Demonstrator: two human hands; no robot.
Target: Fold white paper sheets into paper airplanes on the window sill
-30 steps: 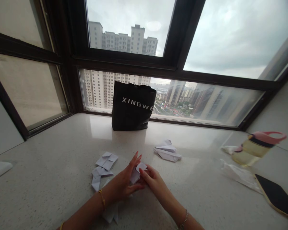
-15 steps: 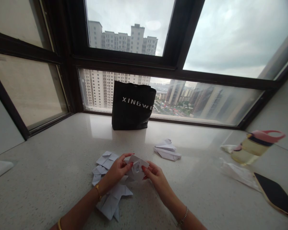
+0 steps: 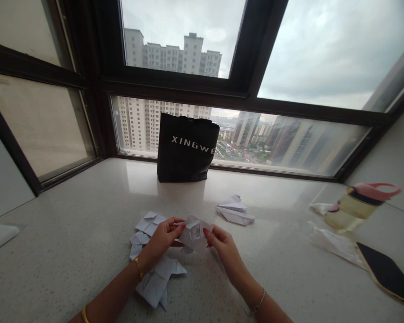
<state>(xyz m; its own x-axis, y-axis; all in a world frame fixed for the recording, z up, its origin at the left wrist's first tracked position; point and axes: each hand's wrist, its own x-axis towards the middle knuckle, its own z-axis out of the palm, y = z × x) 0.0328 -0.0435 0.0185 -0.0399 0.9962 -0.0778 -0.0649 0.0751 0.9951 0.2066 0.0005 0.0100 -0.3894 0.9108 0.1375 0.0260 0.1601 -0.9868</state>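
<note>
Between my two hands is a piece of folded white paper [image 3: 195,233], held a little above the counter with a raised fold at its middle. My left hand [image 3: 166,235] pinches its left edge between thumb and fingers. On the opposite edge, my right hand [image 3: 222,242] grips the paper the same way. Several folded paper pieces [image 3: 160,278] lie under and beside my left forearm, partly hidden by it. Beyond my right hand rests a folded paper plane [image 3: 235,210].
A black bag [image 3: 186,150] with white lettering stands by the window. At the right are a bottle with a pink lid [image 3: 357,206], a crumpled clear wrapper [image 3: 336,242] and a dark phone [image 3: 387,273]. A white object [image 3: 2,237] lies at the left edge of the speckled counter [image 3: 70,242].
The paper has turned and spread wider between my hands, so more of its folded middle shows. My right hand has shifted slightly to the right.
</note>
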